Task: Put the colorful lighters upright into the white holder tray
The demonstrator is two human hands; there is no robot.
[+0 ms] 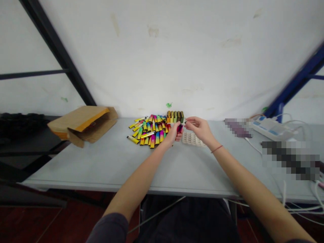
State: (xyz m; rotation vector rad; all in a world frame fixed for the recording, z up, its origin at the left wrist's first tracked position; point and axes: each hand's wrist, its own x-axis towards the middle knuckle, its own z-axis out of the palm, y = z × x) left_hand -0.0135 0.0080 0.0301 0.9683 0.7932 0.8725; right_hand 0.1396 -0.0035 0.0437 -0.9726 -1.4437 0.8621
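Observation:
My left hand (174, 134) grips a magenta and dark lighter (180, 128) upright in front of the pile. My right hand (198, 129) is close beside it, with thumb and fingertips pinched on a small thin pale piece (187, 123), too small to identify. Just left of my hands lies a loose pile of rainbow-striped lighters (149, 132). Behind my hands stands a tight row of upright lighters (175, 116) in yellow and dark green tones. A white molded tray (192, 138) with rounded hollows lies below my right hand, partly hidden by it.
The grey table (106, 165) stands against a white wall. A torn-open cardboard box (83, 124) sits at its left end. At the right are a white power strip (272, 128), cables and two pixelated objects (238, 127). Dark metal shelf frames rise at both sides.

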